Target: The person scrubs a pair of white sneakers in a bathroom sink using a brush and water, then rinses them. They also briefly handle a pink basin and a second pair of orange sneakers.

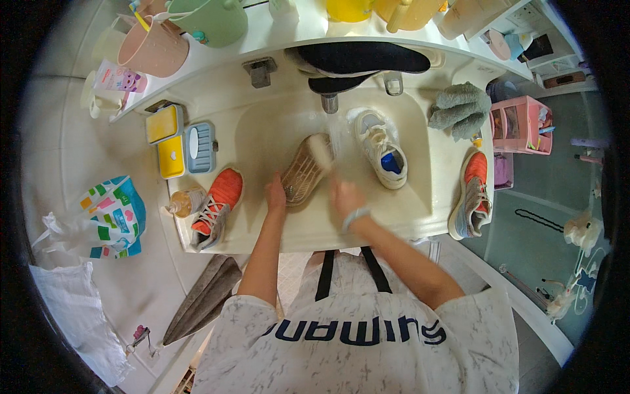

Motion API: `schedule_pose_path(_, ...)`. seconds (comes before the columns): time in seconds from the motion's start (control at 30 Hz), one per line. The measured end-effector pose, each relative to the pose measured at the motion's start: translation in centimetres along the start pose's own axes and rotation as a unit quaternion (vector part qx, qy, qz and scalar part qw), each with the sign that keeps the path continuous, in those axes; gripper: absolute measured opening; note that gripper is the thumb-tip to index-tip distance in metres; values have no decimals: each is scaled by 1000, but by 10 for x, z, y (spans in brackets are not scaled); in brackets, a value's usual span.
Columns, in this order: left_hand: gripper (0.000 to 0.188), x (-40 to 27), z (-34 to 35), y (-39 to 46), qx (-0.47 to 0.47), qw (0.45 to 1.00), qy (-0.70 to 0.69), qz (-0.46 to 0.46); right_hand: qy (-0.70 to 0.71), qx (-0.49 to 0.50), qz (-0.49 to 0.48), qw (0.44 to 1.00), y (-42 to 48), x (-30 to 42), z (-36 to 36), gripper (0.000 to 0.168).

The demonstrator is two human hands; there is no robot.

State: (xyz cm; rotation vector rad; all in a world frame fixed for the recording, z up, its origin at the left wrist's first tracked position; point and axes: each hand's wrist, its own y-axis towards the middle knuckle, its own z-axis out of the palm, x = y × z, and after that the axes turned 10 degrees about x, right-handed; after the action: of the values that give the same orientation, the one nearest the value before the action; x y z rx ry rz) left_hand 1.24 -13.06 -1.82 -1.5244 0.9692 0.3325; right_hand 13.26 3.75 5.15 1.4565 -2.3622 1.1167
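In the sink basin (256,147) my left hand (276,194) grips the side of a shoe (302,177) turned with its tan, patterned sole up. My right hand (347,197) holds a pale brush (321,152) against the sole; hand and brush are blurred, so the brush's exact shape cannot be told. Beside them, under the faucet (330,103), a stream of water (338,133) runs down. To the right a white lace-up sneaker (381,147) stands upright in the basin, with blue showing inside it.
Orange-and-grey sneakers stand on the left rim (219,207) and right rim (472,194). Soap dishes (201,147) and a pump bottle (187,202) sit at left. Black insoles (364,58) lie over the faucet. A grey cloth (462,111) rests at right, and a shelf (216,54) holds cups.
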Motion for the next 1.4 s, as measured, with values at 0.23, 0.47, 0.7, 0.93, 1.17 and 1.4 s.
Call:
schedule_pose_path(0.23, 54, -28, 9, -33, -8, 995, 85, 48, 26, 78, -55, 995, 2, 19, -22, 34)
schedule_pose_path(0.47, 52, -14, 11, -17, -50, 984, 154, 79, 30, 23, 18, 999, 18, -5, -24, 31)
schedule_pose_path(0.7, 49, -11, 12, -25, -67, 984, 157, 43, -28, 98, -59, 993, 6, 22, -21, 33)
schedule_pose_path(0.93, 43, -11, 14, -23, -46, 997, 49, 42, 34, -31, 59, 997, 49, -35, -21, 29)
schedule_pose_path(1.17, 37, -1, 0, 11, 53, 941, -298, -153, -17, 72, -118, 990, -83, 55, -16, 39)
schedule_pose_path(1.4, 37, -16, -4, 4, 126, 939, -286, -147, 8, -12, -26, 1000, -9, -15, 0, 29)
